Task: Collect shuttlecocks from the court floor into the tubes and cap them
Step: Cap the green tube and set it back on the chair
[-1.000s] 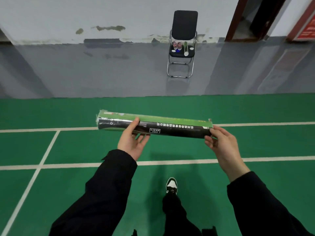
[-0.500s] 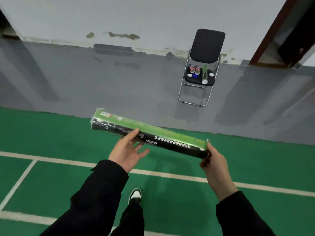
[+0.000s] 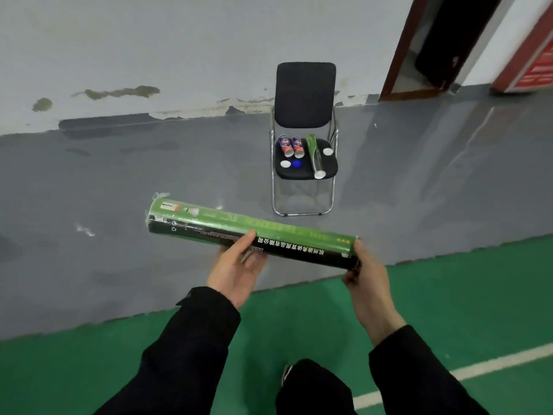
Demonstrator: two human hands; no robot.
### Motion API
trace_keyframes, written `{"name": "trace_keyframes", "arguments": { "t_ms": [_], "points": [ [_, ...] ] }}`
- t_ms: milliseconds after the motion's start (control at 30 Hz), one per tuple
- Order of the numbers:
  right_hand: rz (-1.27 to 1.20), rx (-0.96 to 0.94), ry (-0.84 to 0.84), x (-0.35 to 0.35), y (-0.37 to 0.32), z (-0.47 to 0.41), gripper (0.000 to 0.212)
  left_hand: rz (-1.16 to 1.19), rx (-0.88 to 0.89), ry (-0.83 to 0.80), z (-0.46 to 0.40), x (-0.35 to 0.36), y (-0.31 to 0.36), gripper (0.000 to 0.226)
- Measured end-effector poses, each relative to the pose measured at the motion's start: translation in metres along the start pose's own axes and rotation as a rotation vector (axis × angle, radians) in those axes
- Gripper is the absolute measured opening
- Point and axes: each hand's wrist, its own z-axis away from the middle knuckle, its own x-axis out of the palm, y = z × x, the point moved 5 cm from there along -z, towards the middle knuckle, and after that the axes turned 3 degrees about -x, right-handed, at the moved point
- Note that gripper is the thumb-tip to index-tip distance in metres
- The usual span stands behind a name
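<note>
Green/black tube [image 3: 251, 235] has upside-down Chinese print; can't read the rest. It's tilted between my hands, over grey floor [image 3: 119, 190] w/ open room all round. Left hand [image 3: 239, 266] loosely cups it underneath, thumb on top; right hand [image 3: 366, 281] wraps the near end. Chair [image 3: 303, 98] well beyond.

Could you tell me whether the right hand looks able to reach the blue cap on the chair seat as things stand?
Probably not yet: the right hand grips the end of the green tube, and the blue cap lies well ahead on the chair.
</note>
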Motion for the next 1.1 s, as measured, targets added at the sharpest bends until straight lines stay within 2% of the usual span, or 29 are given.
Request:
{"name": "trace_keyframes", "arguments": {
  "t_ms": [67, 167, 233, 333, 600, 667, 800, 933, 1000, 1100],
  "points": [
    [0.013, -0.035, -0.009, 0.019, -0.015, -0.055, 0.026, -0.036, -0.06, 0.003, -0.067, 0.025, 0.0, 0.028],
    [0.024, -0.039, -0.048, 0.047, -0.033, -0.148, 0.029, -0.031, -0.08, 0.083, -0.17, 0.058, 0.009, 0.042],
    [-0.011, -0.022, -0.064, 0.066, -0.046, -0.214, 0.027, -0.019, -0.063, 0.115, -0.239, 0.081, 0.023, 0.032],
    [-0.056, 0.038, -0.115, 0.107, -0.072, -0.307, 0.023, 0.007, -0.034, 0.164, -0.329, 0.113, 0.058, 0.019],
    [0.033, 0.119, -0.237, 0.213, -0.14, -0.519, 0.038, 0.078, 0.0, 0.276, -0.521, 0.16, 0.157, 0.021],
    [0.088, 0.081, -0.178, 0.229, -0.145, -0.582, 0.032, 0.084, 0.002, 0.298, -0.583, 0.163, 0.17, 0.023],
    [0.187, 0.067, -0.023, 0.238, -0.135, -0.706, 0.014, 0.101, -0.056, 0.333, -0.714, 0.167, 0.17, 0.047],
    [0.262, 0.12, 0.052, 0.239, -0.119, -0.809, 0.007, 0.097, -0.133, 0.358, -0.813, 0.18, 0.158, 0.031],
    [0.325, 0.12, 0.092, 0.238, -0.117, -0.847, 0.007, 0.08, -0.138, 0.376, -0.848, 0.184, 0.154, 0.032],
    [0.524, 0.051, 0.085, 0.241, -0.104, -0.919, 0.009, 0.077, -0.099, 0.449, -0.903, 0.177, 0.146, 0.059]
  ]
}}
